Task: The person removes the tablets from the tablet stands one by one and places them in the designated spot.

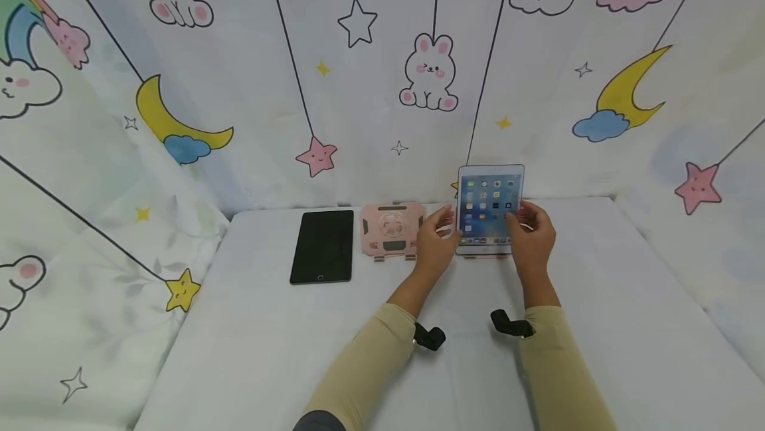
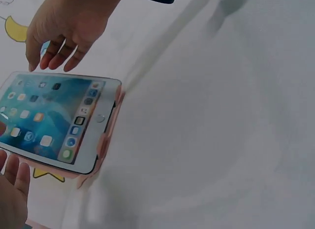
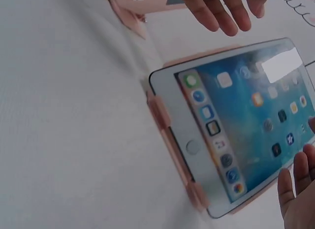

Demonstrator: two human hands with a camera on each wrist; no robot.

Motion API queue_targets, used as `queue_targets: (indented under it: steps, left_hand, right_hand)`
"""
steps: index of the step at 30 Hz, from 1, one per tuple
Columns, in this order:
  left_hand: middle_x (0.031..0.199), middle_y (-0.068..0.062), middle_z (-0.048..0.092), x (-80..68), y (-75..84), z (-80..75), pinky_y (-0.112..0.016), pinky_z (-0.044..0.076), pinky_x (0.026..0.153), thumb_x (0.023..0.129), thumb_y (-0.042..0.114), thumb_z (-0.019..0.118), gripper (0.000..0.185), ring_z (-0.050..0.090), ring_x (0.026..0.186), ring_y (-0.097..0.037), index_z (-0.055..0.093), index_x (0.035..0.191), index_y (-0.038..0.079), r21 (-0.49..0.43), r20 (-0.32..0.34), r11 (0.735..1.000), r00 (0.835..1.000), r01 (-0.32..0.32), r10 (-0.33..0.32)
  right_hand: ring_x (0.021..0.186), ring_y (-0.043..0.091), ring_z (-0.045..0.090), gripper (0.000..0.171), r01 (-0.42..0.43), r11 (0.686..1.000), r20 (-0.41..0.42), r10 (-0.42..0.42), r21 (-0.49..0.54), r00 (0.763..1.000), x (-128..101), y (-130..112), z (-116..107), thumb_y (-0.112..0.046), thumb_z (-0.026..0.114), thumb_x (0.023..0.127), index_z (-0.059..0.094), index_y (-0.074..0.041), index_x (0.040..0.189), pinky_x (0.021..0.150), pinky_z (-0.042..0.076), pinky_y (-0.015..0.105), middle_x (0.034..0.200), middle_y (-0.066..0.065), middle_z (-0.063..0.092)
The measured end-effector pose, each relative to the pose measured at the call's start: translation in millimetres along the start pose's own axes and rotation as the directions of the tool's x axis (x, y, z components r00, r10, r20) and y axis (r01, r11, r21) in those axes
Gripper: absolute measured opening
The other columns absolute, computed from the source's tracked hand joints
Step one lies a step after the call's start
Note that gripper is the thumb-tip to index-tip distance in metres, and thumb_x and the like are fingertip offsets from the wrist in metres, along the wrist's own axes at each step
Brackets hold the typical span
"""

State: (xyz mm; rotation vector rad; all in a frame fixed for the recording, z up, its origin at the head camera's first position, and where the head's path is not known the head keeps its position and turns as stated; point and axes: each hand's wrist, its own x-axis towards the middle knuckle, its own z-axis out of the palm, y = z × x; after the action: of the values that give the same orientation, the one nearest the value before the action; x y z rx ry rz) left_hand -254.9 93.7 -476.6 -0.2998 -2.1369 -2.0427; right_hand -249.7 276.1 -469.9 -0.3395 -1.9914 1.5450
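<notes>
Your left hand (image 1: 435,242): fingers straight and spread, released, just beside left edge of lit tablet (image 1: 490,208); contact unclear from these views. Your right hand (image 1: 532,235): fingers loosely extended at tablet's right edge, holding nothing visibly. Lit tablet stands propped upright in pink stand (image 3: 170,135), near back of white worktop (image 1: 269,351). Second pink stand (image 1: 391,228) and dark tablet (image 1: 323,246) lie flat to left. Cartoon-print cloth (image 1: 358,86) hangs behind and at sides.

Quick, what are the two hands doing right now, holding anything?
Left hand: open, fingers straight beside the lit tablet, holding nothing.
Right hand: open, fingers relaxed at the tablet's other edge; touching cannot be told.
</notes>
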Motion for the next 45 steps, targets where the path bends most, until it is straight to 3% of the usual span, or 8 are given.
queue_targets:
  steps: [4,9,18,25,34,41,45]
  left_hand:
    - [0.129,-0.01,0.065,-6.2,-9.9,13.0,-0.035,0.056,0.101,0.087,-0.002,0.071,0.056,0.063,0.12,-0.024,0.059,0.141,0.007,0.006,-0.011,0.999,0.999,0.05,-0.05]
    - [0.125,-0.011,0.063,-9.7,-18.3,20.0,-0.039,0.056,0.101,0.085,-0.003,0.072,0.057,0.062,0.115,-0.025,0.06,0.14,0.005,0.029,-0.041,0.998,0.997,0.061,-0.06]
    - [0.118,-0.012,0.064,-17.0,-33.1,26.3,-0.035,0.056,0.098,0.082,-0.004,0.072,0.056,0.063,0.108,-0.025,0.064,0.136,0.007,0.021,-0.061,0.997,0.996,0.069,-0.067]
    - [0.112,-0.006,0.067,-24.4,-37.7,34.1,-0.035,0.058,0.09,0.081,-0.001,0.071,0.05,0.066,0.1,-0.021,0.069,0.129,0.01,0.016,-0.16,0.996,0.983,0.09,-0.086]
    - [0.104,-0.006,0.068,-21.4,-38.9,44.2,-0.022,0.054,0.078,0.076,-0.002,0.07,0.045,0.065,0.092,-0.017,0.073,0.12,0.011,0.099,-0.267,0.987,0.959,0.128,-0.098]
    - [0.103,-0.009,0.067,-19.9,-40.4,44.4,-0.025,0.056,0.078,0.075,-0.006,0.068,0.045,0.066,0.091,-0.02,0.072,0.117,0.008,0.066,-0.279,0.991,0.956,0.119,-0.096]
    - [0.104,-0.011,0.067,-19.0,-44.2,44.4,-0.028,0.058,0.081,0.079,-0.008,0.067,0.041,0.066,0.092,-0.022,0.072,0.117,0.007,0.04,-0.271,0.995,0.96,0.086,-0.072]
  right_hand:
    - [0.101,0.002,0.057,0.039,-0.1,0.995,-0.004,0.1,-0.031,0.995,-1,14,-11,-0.019,0.07,0.096,0.063,-0.008,0.133,0.092,0.049,0.016,0.113,-0.002,0.061]
    - [0.101,0.002,0.056,0.042,-0.166,0.984,0.023,0.168,-0.071,0.986,-3,29,-16,-0.021,0.07,0.096,0.061,-0.007,0.135,0.094,0.05,0.016,0.116,0.001,0.061]
    - [0.092,0.0,0.055,0.04,-0.179,0.979,0.048,0.184,-0.099,0.982,-1,47,-17,-0.018,0.071,0.095,0.064,-0.002,0.131,0.081,0.047,0.007,0.11,0.004,0.061]
    - [0.098,0.009,0.057,0.045,-0.149,0.974,0.062,0.161,-0.172,0.985,-2,50,-18,-0.014,0.074,0.091,0.062,0.0,0.132,0.081,0.045,0.005,0.117,0.014,0.063]
    - [0.102,0.021,0.056,0.056,-0.136,0.962,0.08,0.159,-0.236,0.984,-3,50,-13,-0.013,0.082,0.084,0.056,0.002,0.132,0.082,0.042,0.01,0.115,0.019,0.061]
    - [0.103,0.02,0.051,0.056,-0.196,0.961,0.086,0.216,-0.197,0.972,1,52,-10,-0.005,0.08,0.084,0.054,0.004,0.133,0.087,0.043,0.019,0.114,0.016,0.057]
    - [0.103,0.018,0.048,0.056,-0.209,0.958,0.092,0.23,-0.197,0.969,4,54,-10,-0.005,0.079,0.085,0.054,0.003,0.134,0.088,0.043,0.023,0.114,0.014,0.055]
